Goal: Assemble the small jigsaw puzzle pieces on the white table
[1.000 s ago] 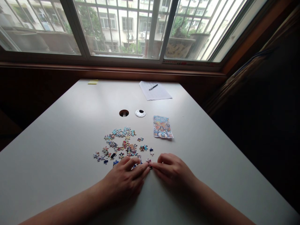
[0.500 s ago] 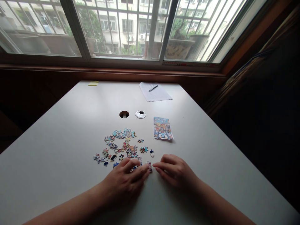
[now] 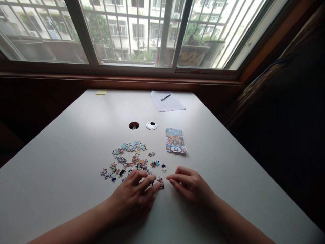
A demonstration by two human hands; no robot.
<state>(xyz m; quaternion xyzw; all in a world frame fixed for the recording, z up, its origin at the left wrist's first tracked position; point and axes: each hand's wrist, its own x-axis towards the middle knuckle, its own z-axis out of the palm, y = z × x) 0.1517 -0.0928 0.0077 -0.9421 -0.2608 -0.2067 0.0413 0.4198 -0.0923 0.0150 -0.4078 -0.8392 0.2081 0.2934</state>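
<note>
Loose jigsaw puzzle pieces lie scattered over the white table in front of me. My left hand rests palm down on the near side of them, fingers apart and bent, hiding some pieces. One fingertip is at a small reddish, dark-patterned group of joined pieces. Just to the right of that group is my right hand, its thumb and forefinger drawn together, with nothing visible between the tips. A dark blue and white piece lies just beyond the right fingertips.
A colourful picture sheet lies beyond my right hand. Farther off are a round cable hole, its silver cover, paper sheets with a pen, and a yellow sticky note. A barred window stands behind the table.
My left fingers have lifted and spread slightly, drawing back from the reddish group so more of it shows. The right hand stays almost in place, slightly farther from that group.
</note>
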